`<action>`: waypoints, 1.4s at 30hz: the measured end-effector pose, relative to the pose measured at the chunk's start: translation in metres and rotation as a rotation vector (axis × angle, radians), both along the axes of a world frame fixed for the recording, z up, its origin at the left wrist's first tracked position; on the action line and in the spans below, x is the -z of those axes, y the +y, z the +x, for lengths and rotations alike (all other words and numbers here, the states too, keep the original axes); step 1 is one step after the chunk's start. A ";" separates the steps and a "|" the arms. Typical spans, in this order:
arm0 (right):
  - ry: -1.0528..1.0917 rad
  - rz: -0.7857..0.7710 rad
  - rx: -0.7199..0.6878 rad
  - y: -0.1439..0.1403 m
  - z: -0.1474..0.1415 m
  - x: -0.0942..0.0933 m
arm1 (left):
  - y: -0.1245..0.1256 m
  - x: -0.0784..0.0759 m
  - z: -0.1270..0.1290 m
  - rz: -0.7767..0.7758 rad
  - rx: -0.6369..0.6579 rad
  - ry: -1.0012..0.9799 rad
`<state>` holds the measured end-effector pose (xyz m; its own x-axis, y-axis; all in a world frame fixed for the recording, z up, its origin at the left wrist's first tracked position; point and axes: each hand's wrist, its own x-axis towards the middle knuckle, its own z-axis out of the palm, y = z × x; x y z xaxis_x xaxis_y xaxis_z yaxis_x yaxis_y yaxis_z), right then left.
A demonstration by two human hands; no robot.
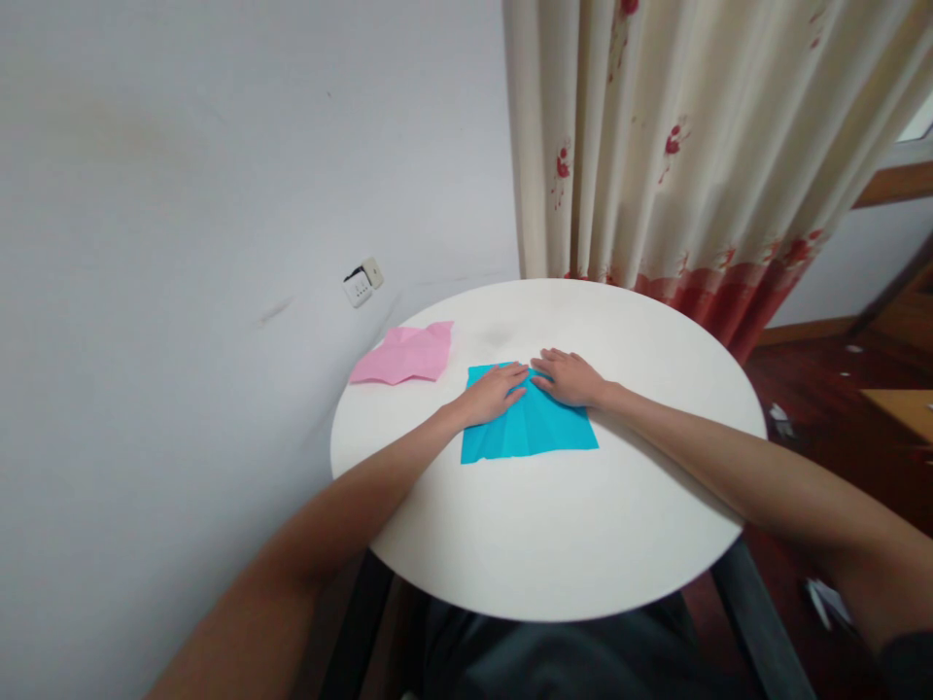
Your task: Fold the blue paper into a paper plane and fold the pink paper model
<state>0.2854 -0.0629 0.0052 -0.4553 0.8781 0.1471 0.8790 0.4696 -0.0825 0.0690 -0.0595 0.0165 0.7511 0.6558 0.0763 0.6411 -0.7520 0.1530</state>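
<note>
A blue sheet of paper (535,433) lies flat on the round white table (554,544), creased down its middle. My left hand (493,392) presses on its upper left part, fingers pointing right. My right hand (570,376) rests palm down on its upper right edge, fingers pointing left. The fingertips of both hands nearly meet at the paper's top centre. A crumpled pink paper (408,355) lies at the table's far left edge, apart from both hands.
A white wall with a socket (362,283) stands to the left. A cream curtain with red flowers (685,146) hangs behind the table. Dark red floor with scraps of paper (779,418) lies to the right.
</note>
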 end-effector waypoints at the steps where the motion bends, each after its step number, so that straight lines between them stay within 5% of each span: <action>1: 0.001 0.001 0.001 0.000 0.000 0.000 | -0.001 -0.001 0.000 -0.001 0.010 -0.005; 32: 0.010 0.005 0.015 -0.001 -0.001 -0.001 | -0.005 -0.004 -0.003 -0.070 -0.175 0.088; 42: 0.007 -0.005 0.016 -0.002 -0.001 -0.001 | -0.003 -0.001 -0.005 -0.075 -0.140 0.058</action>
<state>0.2842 -0.0653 0.0067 -0.4404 0.8859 0.1455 0.8857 0.4553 -0.0912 0.0644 -0.0621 0.0172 0.6539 0.7564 -0.0182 0.7481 -0.6427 0.1651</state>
